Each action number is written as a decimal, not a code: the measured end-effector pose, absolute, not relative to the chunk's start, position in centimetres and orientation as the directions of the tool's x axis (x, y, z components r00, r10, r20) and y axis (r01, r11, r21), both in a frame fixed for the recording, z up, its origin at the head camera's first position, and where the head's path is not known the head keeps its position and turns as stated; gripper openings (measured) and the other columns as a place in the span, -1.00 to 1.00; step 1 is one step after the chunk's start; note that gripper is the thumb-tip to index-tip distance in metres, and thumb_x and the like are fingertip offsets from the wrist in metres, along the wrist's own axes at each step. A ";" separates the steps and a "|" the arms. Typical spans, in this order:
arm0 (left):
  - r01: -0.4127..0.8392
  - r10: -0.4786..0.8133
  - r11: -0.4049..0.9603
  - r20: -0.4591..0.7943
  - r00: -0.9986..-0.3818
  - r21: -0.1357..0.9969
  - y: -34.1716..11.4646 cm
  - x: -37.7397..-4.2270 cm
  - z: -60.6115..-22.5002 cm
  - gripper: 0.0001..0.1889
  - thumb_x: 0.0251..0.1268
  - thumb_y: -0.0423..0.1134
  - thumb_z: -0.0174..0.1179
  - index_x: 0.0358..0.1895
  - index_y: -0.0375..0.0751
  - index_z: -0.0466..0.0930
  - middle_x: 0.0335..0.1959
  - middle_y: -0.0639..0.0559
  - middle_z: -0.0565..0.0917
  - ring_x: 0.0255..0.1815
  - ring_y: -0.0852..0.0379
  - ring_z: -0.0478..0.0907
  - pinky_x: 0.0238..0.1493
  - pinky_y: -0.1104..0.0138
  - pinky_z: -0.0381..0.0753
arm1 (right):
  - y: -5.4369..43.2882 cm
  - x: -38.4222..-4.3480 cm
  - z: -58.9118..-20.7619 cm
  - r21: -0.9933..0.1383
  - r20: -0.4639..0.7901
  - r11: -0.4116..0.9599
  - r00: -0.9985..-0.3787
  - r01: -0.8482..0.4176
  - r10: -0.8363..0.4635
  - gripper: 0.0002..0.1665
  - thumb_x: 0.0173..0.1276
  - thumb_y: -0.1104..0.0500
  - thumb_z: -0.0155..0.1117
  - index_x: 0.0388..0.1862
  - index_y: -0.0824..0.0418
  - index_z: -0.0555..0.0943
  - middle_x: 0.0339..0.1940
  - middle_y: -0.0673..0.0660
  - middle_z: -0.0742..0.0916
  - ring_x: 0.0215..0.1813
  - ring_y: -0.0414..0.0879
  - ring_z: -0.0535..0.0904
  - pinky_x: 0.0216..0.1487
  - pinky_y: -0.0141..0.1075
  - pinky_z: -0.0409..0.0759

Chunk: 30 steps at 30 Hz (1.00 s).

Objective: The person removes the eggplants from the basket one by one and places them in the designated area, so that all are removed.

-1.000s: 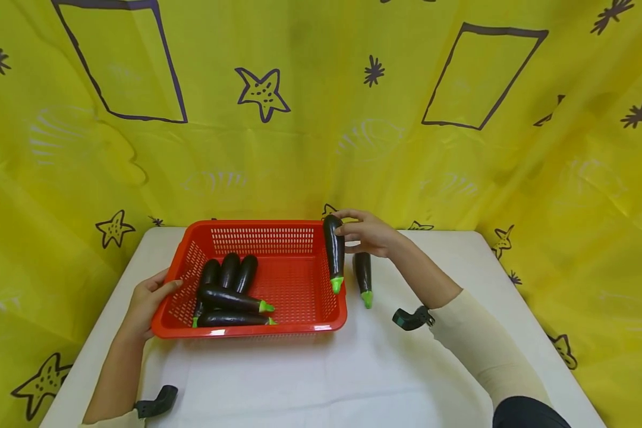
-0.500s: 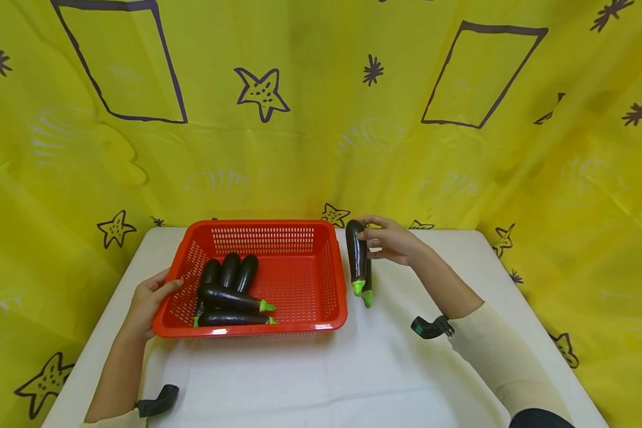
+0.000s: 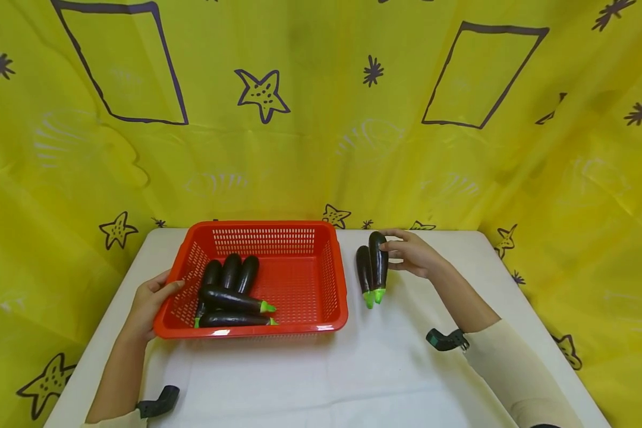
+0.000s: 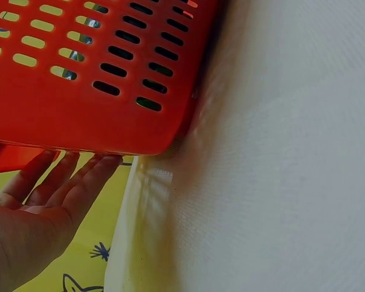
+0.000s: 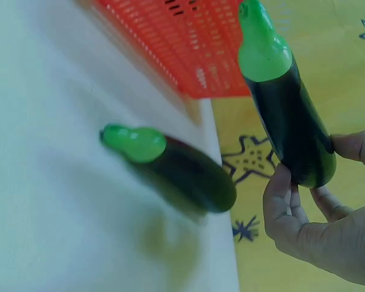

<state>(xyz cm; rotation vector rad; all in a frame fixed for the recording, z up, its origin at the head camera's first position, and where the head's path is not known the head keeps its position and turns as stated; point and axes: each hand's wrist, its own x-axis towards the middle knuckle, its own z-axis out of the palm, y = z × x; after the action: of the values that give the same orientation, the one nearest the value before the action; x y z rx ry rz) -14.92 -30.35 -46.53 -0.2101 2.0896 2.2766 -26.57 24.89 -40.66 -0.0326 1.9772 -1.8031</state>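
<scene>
A dark eggplant with a green stem end (image 3: pixel 378 264) is pinched near its rounded end by my right hand (image 3: pixel 414 254). In the right wrist view this held eggplant (image 5: pixel 289 115) is raised off the table, thumb on one side and fingers on the other. Another eggplant (image 3: pixel 364 270) lies on the white cloth just left of it. My left hand (image 3: pixel 147 303) grips the left rim of a red plastic basket (image 3: pixel 267 327), thumb over the rim. Its fingertips (image 4: pixel 103 164) touch under the rim in the left wrist view. Several eggplants (image 3: pixel 230 299) lie in the basket's left half.
The white-covered table (image 3: pixel 278 380) carries the basket at its far side. A yellow curtain (image 3: pixel 310 166) with drawn starfish hangs right behind the table and along both sides. Black wrist cameras (image 3: pixel 444 340) sit on both forearms.
My right hand has carried its eggplant from above the basket's right rim rightward, past the eggplant on the table, and lower. The left hand and the basket have stayed in place.
</scene>
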 end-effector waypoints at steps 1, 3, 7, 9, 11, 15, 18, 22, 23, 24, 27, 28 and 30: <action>-0.123 -0.057 -0.090 -0.129 -0.990 0.988 -30.3 -14.9 -46.5 -0.37 0.63 -0.29 0.12 0.57 -0.53 0.14 -0.09 0.23 0.69 -0.15 0.21 0.74 -0.17 0.24 0.80 | 25.2 -26.5 -40.8 -0.948 -0.317 0.138 -0.895 0.287 -0.315 -0.27 0.58 0.31 0.13 0.63 0.37 0.15 0.11 0.17 0.63 -0.03 -0.12 0.68 0.11 -0.11 0.67; -0.123 -0.057 -0.087 -0.128 -0.990 0.989 -30.3 -15.0 -46.5 -0.35 0.63 -0.29 0.12 0.58 -0.55 0.10 -0.09 0.23 0.69 -0.16 0.22 0.74 -0.18 0.25 0.80 | 25.9 -26.4 -41.1 -0.948 -0.316 0.145 -0.898 0.284 -0.307 -0.28 0.59 0.31 0.13 0.62 0.38 0.15 0.04 0.11 0.66 -0.05 -0.13 0.68 0.10 -0.13 0.68; -0.119 -0.058 -0.080 -0.123 -0.991 0.990 -30.2 -15.0 -46.5 -0.33 0.64 -0.30 0.11 0.58 -0.58 0.06 -0.10 0.25 0.69 -0.16 0.23 0.73 -0.19 0.26 0.80 | 26.9 -26.3 -41.7 -0.946 -0.316 0.164 -0.905 0.279 -0.286 -0.29 0.59 0.29 0.16 0.61 0.38 0.18 0.00 0.09 0.67 -0.07 -0.12 0.66 0.08 -0.15 0.69; -0.114 -0.056 -0.083 -0.119 -0.991 0.990 -30.2 -15.0 -46.5 -0.34 0.64 -0.30 0.11 0.58 -0.58 0.08 -0.11 0.24 0.70 -0.17 0.22 0.74 -0.20 0.26 0.80 | 27.2 -26.2 -42.1 -0.943 -0.320 0.180 -0.909 0.279 -0.268 -0.29 0.59 0.28 0.17 0.61 0.38 0.20 0.01 0.10 0.67 -0.06 -0.10 0.65 0.07 -0.16 0.69; -0.108 -0.056 -0.093 -0.113 -0.992 0.990 -30.2 -15.0 -46.5 -0.37 0.63 -0.30 0.11 0.56 -0.55 0.14 -0.12 0.23 0.71 -0.18 0.21 0.74 -0.20 0.26 0.80 | 27.4 -26.2 -42.5 -0.940 -0.322 0.201 -0.913 0.276 -0.251 -0.29 0.58 0.27 0.19 0.61 0.38 0.21 0.02 0.10 0.68 -0.05 -0.09 0.65 0.06 -0.17 0.69; -0.097 -0.062 -0.116 -0.105 -0.993 0.988 -30.2 -15.0 -46.5 -0.48 0.62 -0.32 0.13 0.51 -0.41 0.32 -0.12 0.20 0.72 -0.20 0.19 0.75 -0.21 0.25 0.80 | 27.4 -26.2 -43.4 -0.933 -0.318 0.247 -0.920 0.261 -0.231 -0.30 0.57 0.27 0.20 0.59 0.41 0.24 0.01 0.12 0.70 -0.06 -0.10 0.66 0.03 -0.20 0.70; -0.095 -0.060 -0.116 -0.102 -0.993 0.989 -30.2 -15.0 -46.4 -0.47 0.62 -0.31 0.13 0.52 -0.41 0.31 -0.12 0.20 0.72 -0.19 0.19 0.75 -0.21 0.25 0.80 | 27.3 -26.4 -44.1 -0.930 -0.313 0.268 -0.925 0.252 -0.216 -0.30 0.56 0.28 0.21 0.58 0.42 0.25 0.02 0.17 0.69 -0.09 -0.13 0.66 -0.01 -0.23 0.71; -0.095 -0.050 -0.107 -0.101 -0.994 0.990 -30.2 -15.0 -46.3 -0.36 0.63 -0.31 0.11 0.56 -0.57 0.12 -0.11 0.22 0.71 -0.18 0.21 0.75 -0.20 0.26 0.80 | 27.2 -26.9 -45.0 -0.925 -0.312 0.285 -0.930 0.251 -0.193 -0.30 0.53 0.28 0.23 0.56 0.43 0.27 0.01 0.20 0.69 -0.14 -0.16 0.66 -0.06 -0.25 0.71; -0.095 -0.048 -0.105 -0.101 -0.994 0.990 -30.2 -15.0 -46.3 -0.35 0.63 -0.31 0.11 0.57 -0.59 0.08 -0.11 0.22 0.71 -0.18 0.21 0.75 -0.20 0.26 0.80 | 27.1 -27.0 -45.2 -0.924 -0.313 0.286 -0.931 0.252 -0.189 -0.31 0.53 0.29 0.23 0.55 0.44 0.28 -0.01 0.19 0.70 -0.15 -0.17 0.66 -0.07 -0.25 0.72; -0.094 -0.047 -0.106 -0.100 -0.994 0.990 -30.2 -15.0 -46.3 -0.34 0.63 -0.31 0.11 0.57 -0.61 0.06 -0.11 0.22 0.71 -0.17 0.21 0.75 -0.20 0.26 0.80 | 27.1 -27.1 -45.4 -0.923 -0.315 0.288 -0.931 0.255 -0.184 -0.31 0.53 0.29 0.24 0.54 0.44 0.29 -0.04 0.17 0.71 -0.17 -0.18 0.66 -0.09 -0.26 0.71; -0.092 -0.048 -0.106 -0.097 -0.994 0.990 -30.2 -15.0 -46.3 -0.35 0.63 -0.31 0.11 0.56 -0.60 0.08 -0.10 0.22 0.71 -0.17 0.21 0.75 -0.20 0.26 0.80 | 26.9 -27.5 -45.8 -0.922 -0.319 0.289 -0.930 0.259 -0.184 -0.33 0.52 0.31 0.23 0.52 0.47 0.29 -0.10 0.15 0.72 -0.21 -0.19 0.66 -0.12 -0.28 0.71; -0.091 -0.049 -0.107 -0.096 -0.994 0.990 -30.2 -15.0 -46.4 -0.36 0.63 -0.32 0.11 0.56 -0.59 0.10 -0.10 0.21 0.71 -0.17 0.21 0.75 -0.20 0.26 0.80 | 26.8 -27.6 -45.9 -0.920 -0.322 0.290 -0.930 0.262 -0.180 -0.34 0.52 0.32 0.24 0.51 0.47 0.30 -0.11 0.16 0.71 -0.23 -0.19 0.66 -0.13 -0.29 0.71; -0.091 -0.052 -0.113 -0.098 -0.994 0.989 -30.2 -14.9 -46.4 -0.39 0.63 -0.32 0.11 0.55 -0.56 0.15 -0.10 0.20 0.71 -0.17 0.20 0.75 -0.20 0.25 0.80 | 26.6 -27.8 -45.9 -0.918 -0.322 0.300 -0.930 0.260 -0.179 -0.34 0.51 0.33 0.24 0.50 0.49 0.31 -0.10 0.19 0.71 -0.25 -0.19 0.65 -0.15 -0.30 0.71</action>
<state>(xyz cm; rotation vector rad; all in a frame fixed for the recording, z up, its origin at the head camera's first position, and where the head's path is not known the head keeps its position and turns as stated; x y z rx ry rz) -14.94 -30.20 -46.44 -0.1683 2.0750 2.3176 -27.78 26.63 -45.95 0.0727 2.2102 -1.6655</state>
